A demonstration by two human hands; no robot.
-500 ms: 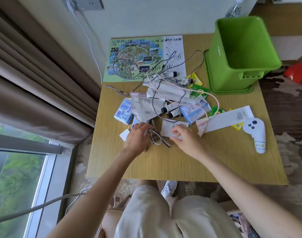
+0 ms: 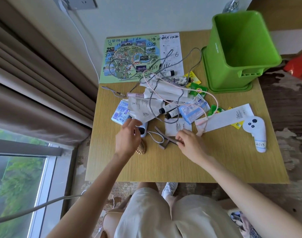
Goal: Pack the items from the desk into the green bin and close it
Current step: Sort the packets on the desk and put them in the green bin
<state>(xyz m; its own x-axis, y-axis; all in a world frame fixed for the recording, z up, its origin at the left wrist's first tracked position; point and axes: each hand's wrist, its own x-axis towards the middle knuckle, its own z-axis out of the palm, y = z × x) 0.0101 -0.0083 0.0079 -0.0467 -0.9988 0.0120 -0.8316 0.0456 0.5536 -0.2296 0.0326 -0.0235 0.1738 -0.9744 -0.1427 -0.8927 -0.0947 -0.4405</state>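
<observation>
The green bin [image 2: 220, 66] stands open and tilted at the desk's far right corner, on a flat green lid [image 2: 215, 88]. A heap of tubes [image 2: 169, 107], blue packets [image 2: 191, 112], paper sachets and tangled cables [image 2: 181, 90] lies mid-desk. My right hand [image 2: 189, 143] pinches one end of a mauve hair clip [image 2: 164, 140] lying on the desk. My left hand [image 2: 128, 136] hovers with loose fingers beside a small white device [image 2: 143, 130], above a gold hairbrush [image 2: 141, 148].
A marked-up map sheet [image 2: 129, 59] lies at the back of the desk [image 2: 181, 165]. A white controller [image 2: 255, 133] lies near the right edge, next to a long white paper strip [image 2: 229, 117]. Curtains and a window are on the left.
My left hand has pulled back to the left, uncovering the white device and the gold hairbrush. My right hand has come off the white sachet and taken the hair clip's end.
</observation>
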